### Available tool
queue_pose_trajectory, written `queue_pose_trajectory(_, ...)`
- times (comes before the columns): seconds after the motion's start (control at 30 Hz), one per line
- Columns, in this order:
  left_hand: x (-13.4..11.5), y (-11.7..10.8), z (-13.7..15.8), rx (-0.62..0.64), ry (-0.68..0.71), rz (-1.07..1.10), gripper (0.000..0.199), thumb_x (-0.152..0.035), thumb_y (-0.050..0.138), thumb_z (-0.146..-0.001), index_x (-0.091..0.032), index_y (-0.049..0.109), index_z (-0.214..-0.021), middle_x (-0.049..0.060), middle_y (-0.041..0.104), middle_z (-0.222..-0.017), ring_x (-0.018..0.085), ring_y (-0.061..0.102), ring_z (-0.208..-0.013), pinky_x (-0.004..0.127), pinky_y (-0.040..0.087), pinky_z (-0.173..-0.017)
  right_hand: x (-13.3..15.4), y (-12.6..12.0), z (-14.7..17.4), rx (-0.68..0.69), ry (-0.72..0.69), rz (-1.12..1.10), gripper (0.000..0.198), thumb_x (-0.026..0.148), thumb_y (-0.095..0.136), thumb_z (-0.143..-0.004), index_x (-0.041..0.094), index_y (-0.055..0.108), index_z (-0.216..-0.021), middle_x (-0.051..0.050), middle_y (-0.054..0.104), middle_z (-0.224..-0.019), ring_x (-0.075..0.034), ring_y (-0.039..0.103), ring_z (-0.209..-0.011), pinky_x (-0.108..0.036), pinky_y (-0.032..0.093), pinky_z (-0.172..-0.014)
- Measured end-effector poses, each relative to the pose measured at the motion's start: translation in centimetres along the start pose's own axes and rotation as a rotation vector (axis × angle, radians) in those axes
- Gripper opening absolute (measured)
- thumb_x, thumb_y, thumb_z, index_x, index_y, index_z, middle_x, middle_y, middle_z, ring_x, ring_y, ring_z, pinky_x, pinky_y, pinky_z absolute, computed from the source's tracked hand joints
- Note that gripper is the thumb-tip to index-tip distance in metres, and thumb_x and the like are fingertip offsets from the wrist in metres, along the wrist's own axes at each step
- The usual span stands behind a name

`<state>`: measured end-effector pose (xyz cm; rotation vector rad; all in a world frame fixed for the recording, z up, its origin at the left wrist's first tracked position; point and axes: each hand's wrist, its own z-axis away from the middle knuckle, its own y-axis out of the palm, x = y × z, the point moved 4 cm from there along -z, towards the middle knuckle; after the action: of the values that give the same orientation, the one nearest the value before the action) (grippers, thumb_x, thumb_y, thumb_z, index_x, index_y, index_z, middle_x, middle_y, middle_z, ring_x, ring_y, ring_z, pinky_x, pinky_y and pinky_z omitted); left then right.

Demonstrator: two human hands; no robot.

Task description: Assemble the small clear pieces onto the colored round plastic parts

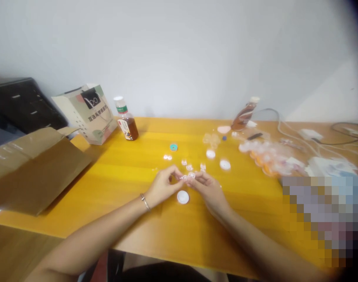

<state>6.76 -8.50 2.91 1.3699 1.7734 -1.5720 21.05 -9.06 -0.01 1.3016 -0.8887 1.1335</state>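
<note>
My left hand (163, 185), with a bracelet at the wrist, pinches a small white-and-red openwork piece (183, 178) between thumb and fingers. Close against it, my right hand (209, 192) has its fingertips closed on a small round white openwork piece (191, 175). Whether the two pieces are joined, I cannot tell; blur hides the detail. Just below the hands lies a white round disc (183, 197). Beyond the fingertips are several small white-and-red pieces (189, 167), two tiny white rings (167, 157) and a teal disc (173, 147).
White round discs (225, 164) and clear plastic caps (211, 140) lie back right, near a tilted drink bottle (245, 114), cables and plastic packs (272, 156). On the left are an open cardboard box (35, 168), a paper bag (87, 113) and another bottle (126, 121).
</note>
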Motion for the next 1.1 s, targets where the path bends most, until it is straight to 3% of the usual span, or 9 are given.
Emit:
queue_pose_trajectory(0.1,-0.8,-0.4,0.3,0.063,0.081,-0.088,0.023,-0.024,0.053,-0.079,-0.019,0.056,-0.101,0.001,0.063,-0.079,0.011,0.055,-0.069,0.023,0.044,-0.065,0.2,0.0,-0.1,0.019,-0.019,0.052,0.017,0.033,0.07,-0.061,0.02,0.065,-0.071,-0.001,0.069,-0.075,-0.015,0.062,-0.072,-0.031,0.047,-0.077)
queue_pose_trajectory(0.2,-1.2,-0.7,0.5,0.101,0.147,-0.149,0.023,-0.02,0.048,-0.082,-0.022,0.059,-0.102,0.002,0.065,-0.088,0.012,0.057,-0.075,0.025,0.045,-0.071,0.1,0.0,0.0,0.032,0.022,0.021,0.017,0.032,0.069,-0.062,0.022,0.068,-0.076,-0.001,0.07,-0.081,-0.015,0.063,-0.079,-0.031,0.047,-0.081)
queue_pose_trajectory(0.53,0.7,-0.9,0.0,0.042,-0.062,0.218,0.023,-0.027,0.057,-0.076,-0.015,0.06,-0.094,0.006,0.066,-0.087,0.015,0.063,-0.078,0.027,0.05,-0.073,-0.4,0.2,0.4,0.096,0.136,-0.099,0.018,0.031,0.069,-0.065,0.022,0.07,-0.08,-0.002,0.07,-0.082,-0.016,0.063,-0.085,-0.033,0.045,-0.09)
queue_pose_trajectory(0.73,-0.7,-0.8,0.2,-0.004,0.131,0.133,0.017,-0.025,0.058,-0.075,-0.016,0.063,-0.089,0.004,0.06,-0.079,0.011,0.057,-0.073,0.023,0.049,-0.068,-0.3,1.0,1.1,0.157,0.134,-0.125,0.02,0.032,0.067,-0.066,0.021,0.07,-0.083,-0.003,0.069,-0.09,-0.017,0.062,-0.088,-0.033,0.044,-0.09)
queue_pose_trajectory(1.1,-0.9,-0.7,0.6,-0.114,0.261,0.05,0.016,-0.024,0.057,-0.077,-0.017,0.063,-0.09,0.004,0.06,-0.08,0.011,0.054,-0.072,0.024,0.045,-0.066,0.0,1.3,1.5,0.176,0.145,-0.245,0.015,0.031,0.065,-0.069,0.021,0.07,-0.079,-0.002,0.07,-0.084,-0.016,0.063,-0.085,-0.034,0.044,-0.091)
